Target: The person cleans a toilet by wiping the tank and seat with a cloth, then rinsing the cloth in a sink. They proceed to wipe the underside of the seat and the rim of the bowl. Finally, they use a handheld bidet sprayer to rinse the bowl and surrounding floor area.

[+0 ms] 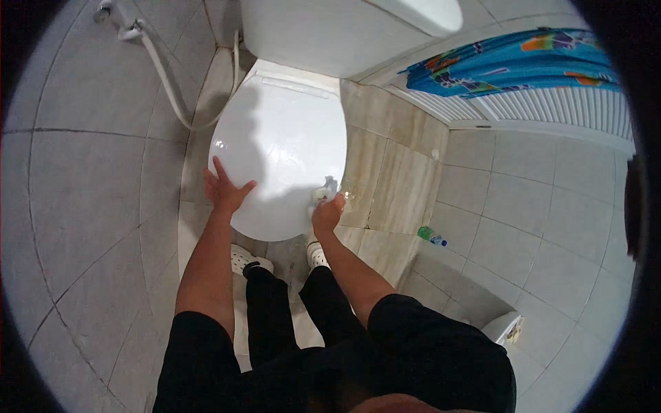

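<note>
The white toilet lid (292, 139) is lowered and lies before me, with wet, shiny patches on it. My left hand (227, 192) rests at its left edge, fingers spread and holding nothing. Near the lid's front right edge, my right hand (327, 212) grips a pale scrubbing pad or wad (319, 194), pressed to the surface. Its exact kind is hard to tell because the fingers partly cover it. A greyish wet smear (330, 182) shows just beyond that hand.
The white toilet tank (304, 36) stands behind the lid. A white hose (165, 77) hangs along the tiled wall at left. On the right are a louvred door (552, 111) with blue patterned cloth (506, 64) and a green bottle (427, 234) on the floor. White clogs (242, 259) are on my feet.
</note>
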A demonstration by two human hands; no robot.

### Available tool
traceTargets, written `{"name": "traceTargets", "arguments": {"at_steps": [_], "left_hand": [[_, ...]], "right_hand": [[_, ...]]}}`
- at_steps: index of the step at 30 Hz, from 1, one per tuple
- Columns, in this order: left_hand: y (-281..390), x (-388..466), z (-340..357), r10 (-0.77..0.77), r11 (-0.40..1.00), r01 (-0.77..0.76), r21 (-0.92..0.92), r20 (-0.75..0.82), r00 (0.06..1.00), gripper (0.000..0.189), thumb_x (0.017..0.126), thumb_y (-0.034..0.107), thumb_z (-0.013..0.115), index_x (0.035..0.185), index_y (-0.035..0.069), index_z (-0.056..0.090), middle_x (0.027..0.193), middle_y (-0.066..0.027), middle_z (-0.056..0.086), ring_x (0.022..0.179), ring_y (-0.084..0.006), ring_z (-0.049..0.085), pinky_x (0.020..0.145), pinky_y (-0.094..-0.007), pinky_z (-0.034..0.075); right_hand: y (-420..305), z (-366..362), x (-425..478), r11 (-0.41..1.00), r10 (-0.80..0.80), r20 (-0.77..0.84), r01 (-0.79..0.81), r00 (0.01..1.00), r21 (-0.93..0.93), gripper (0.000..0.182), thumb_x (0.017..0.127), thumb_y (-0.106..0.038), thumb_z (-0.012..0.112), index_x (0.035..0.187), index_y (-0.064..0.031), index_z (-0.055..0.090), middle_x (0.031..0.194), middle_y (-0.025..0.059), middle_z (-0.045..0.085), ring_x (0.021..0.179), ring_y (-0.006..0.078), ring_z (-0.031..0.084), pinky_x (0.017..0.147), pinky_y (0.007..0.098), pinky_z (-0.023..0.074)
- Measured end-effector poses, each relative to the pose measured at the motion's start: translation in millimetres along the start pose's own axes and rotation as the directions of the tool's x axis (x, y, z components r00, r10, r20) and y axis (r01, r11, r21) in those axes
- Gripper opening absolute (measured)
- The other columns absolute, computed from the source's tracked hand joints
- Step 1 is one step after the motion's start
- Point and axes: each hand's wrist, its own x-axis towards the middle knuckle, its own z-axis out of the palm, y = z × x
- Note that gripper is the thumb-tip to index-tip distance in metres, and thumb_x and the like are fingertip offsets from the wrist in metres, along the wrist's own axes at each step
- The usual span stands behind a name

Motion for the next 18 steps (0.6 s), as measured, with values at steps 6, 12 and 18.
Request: {"name": "traceTargets", "arguments": {"at_steps": [6,12,18], "left_hand": [[-14,-20,38,0.006,0.992,-0.046,-0.117,-0.325,0.946,0.102,0.057,0.04,0.072,0.129,0.001,0.011,0.127,-0.0263,0.022,0.116,-0.037,0.028,0.095,-0.0432,0.027],[-19,-58,46,-0.401,0.883,0.346,-0.318,-0.127,0.907,0.084,0.059,0.046,0.068,0.111,-0.012,0.036,0.107,-0.0245,0.044,0.101,-0.036,0.042,0.088,-0.0415,0.034],[-30,-48,40,-0.542,0.814,0.413,-0.408,-0.276,0.794,0.071,0.067,0.046,0.061,0.101,-0.013,0.044,0.1,-0.0244,0.049,0.088,-0.035,0.05,0.079,-0.0405,0.04]], "right_hand": [[20,-47,23,0.994,-0.071,0.269,0.047,0.961,0.095,0.037,0.073,-0.027,0.055,0.094,0.0018,0.048,0.081,0.0206,0.057,0.077,0.0366,0.055,0.069,0.0403,0.0429],[76,-70,39,0.912,-0.091,0.431,-0.098,0.898,0.397,0.039,0.072,-0.031,0.057,0.094,0.001,0.054,0.084,0.0184,0.059,0.076,0.0287,0.057,0.068,0.0347,0.0434],[97,-89,9,0.943,-0.116,0.463,-0.048,0.879,0.328,0.036,0.075,-0.026,0.055,0.099,0.0011,0.051,0.081,0.0158,0.057,0.074,0.0242,0.055,0.069,0.0324,0.0426]]}}
